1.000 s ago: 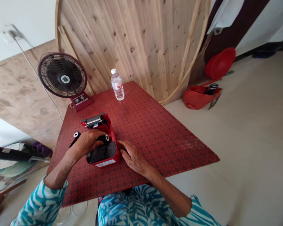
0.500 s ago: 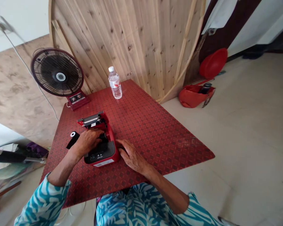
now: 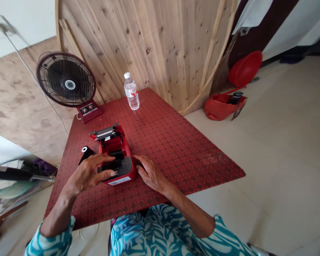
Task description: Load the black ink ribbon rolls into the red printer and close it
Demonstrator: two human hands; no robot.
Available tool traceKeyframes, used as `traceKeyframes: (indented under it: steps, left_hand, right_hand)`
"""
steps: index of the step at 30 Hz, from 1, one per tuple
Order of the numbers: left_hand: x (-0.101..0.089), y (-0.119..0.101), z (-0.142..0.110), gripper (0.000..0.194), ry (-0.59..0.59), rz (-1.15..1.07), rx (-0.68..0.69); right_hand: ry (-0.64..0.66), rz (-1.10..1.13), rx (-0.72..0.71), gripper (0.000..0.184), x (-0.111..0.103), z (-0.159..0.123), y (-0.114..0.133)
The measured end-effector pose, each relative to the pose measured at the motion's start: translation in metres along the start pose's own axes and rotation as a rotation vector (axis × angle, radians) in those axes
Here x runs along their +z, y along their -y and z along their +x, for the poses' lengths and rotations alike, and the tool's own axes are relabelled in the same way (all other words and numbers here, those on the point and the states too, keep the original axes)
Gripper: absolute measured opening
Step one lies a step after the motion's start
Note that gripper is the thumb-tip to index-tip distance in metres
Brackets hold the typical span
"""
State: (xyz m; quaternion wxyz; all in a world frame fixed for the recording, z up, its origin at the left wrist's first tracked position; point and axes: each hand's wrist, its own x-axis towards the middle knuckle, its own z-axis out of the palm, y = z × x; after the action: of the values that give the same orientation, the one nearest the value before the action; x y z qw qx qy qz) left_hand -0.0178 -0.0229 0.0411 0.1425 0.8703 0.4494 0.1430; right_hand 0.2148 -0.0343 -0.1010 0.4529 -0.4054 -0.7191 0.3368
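A small red label printer (image 3: 114,156) sits on the red patterned table (image 3: 170,142) with its lid tipped back and its dark inner bay showing. My left hand (image 3: 89,172) lies over the printer's near left corner, fingers stretched out, thumb on its front panel. My right hand (image 3: 149,174) rests flat on the table against the printer's right side, fingers extended. A black roll with a white core (image 3: 85,152) lies on the table just left of the printer, behind my left hand.
A table fan (image 3: 66,83) stands at the table's far left corner, a water bottle (image 3: 131,91) at the far edge. A large round wooden panel (image 3: 149,42) leans behind. A red bag (image 3: 224,103) and a red basin (image 3: 244,67) are on the floor to the right.
My left hand has come out of the printer's bay and back to its near left corner, fingers now spread. The right hand stays beside the printer.
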Motion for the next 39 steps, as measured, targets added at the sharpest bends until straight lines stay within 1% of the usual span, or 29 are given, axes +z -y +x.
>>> traceKeyframes:
  steps: [3,7,10,14,17,18,20,22,24,25,26,28,29,31,32,33,35,36,37,39]
  left_hand:
    - [0.010,-0.003,-0.013,0.031,-0.079,0.024,0.053]
    - [0.022,-0.004,-0.012,0.023,-0.209,0.082,0.107]
    - [0.027,-0.016,-0.015,0.018,-0.264,0.143,0.165]
    - [0.038,-0.038,-0.028,0.014,-0.329,0.216,0.219]
    - [0.049,-0.044,-0.036,0.015,-0.385,0.241,0.224]
    - [0.052,-0.044,-0.037,0.015,-0.404,0.247,0.226]
    - [0.056,-0.043,-0.039,0.015,-0.447,0.267,0.237]
    - [0.058,-0.042,-0.040,0.016,-0.482,0.284,0.247]
    - [0.059,-0.042,-0.042,0.018,-0.497,0.290,0.250]
    - [0.060,-0.042,-0.043,0.019,-0.498,0.288,0.246]
    - [0.060,-0.042,-0.043,0.020,-0.498,0.287,0.239]
    - [0.061,-0.043,-0.044,0.021,-0.504,0.294,0.227]
    - [0.062,-0.043,-0.045,0.020,-0.508,0.299,0.223]
    - [0.065,-0.043,-0.045,0.020,-0.523,0.302,0.221]
    - [0.066,-0.044,-0.044,0.019,-0.537,0.299,0.223]
    - [0.068,-0.044,-0.044,0.019,-0.552,0.294,0.225]
    - [0.069,-0.043,-0.045,0.019,-0.566,0.281,0.226]
    - [0.069,-0.042,-0.046,0.018,-0.558,0.267,0.229]
    - [0.069,-0.040,-0.047,0.018,-0.545,0.246,0.233]
    - [0.066,-0.033,-0.049,0.025,-0.532,0.199,0.210]
  right_hand:
    - [-0.002,0.009,0.002,0.040,-0.001,0.000,0.000]
    - [0.002,0.007,0.010,0.039,-0.001,0.002,0.002]
    - [0.000,0.007,0.016,0.039,-0.001,0.002,0.002]
    - [0.002,0.047,0.018,0.037,-0.001,-0.001,-0.002]
    - [-0.019,0.120,0.062,0.032,-0.006,0.006,-0.006]
    - [-0.038,0.149,0.089,0.031,-0.008,0.013,-0.006]
    - [-0.097,0.218,0.143,0.031,-0.011,0.035,-0.007]
    - [-0.181,0.307,0.167,0.035,-0.011,0.067,-0.005]
    - [-0.233,0.393,0.177,0.041,-0.006,0.101,-0.002]
    - [-0.234,0.428,0.176,0.042,-0.003,0.116,0.000]
    - [-0.201,0.466,0.169,0.043,-0.001,0.127,0.003]
    - [-0.153,0.503,0.159,0.046,0.003,0.137,0.007]
    - [-0.143,0.492,0.143,0.048,0.004,0.135,0.009]
    - [-0.164,0.420,0.089,0.051,0.004,0.121,0.012]
    - [-0.179,0.374,0.043,0.049,0.003,0.111,0.013]
    - [-0.201,0.348,0.030,0.043,0.003,0.100,0.014]
    - [-0.228,0.365,0.056,0.027,0.004,0.081,0.014]
    - [-0.236,0.392,0.076,0.022,0.005,0.074,0.014]
    - [-0.237,0.416,0.096,0.019,0.007,0.069,0.014]
    - [-0.236,0.455,0.125,0.021,0.010,0.064,0.015]
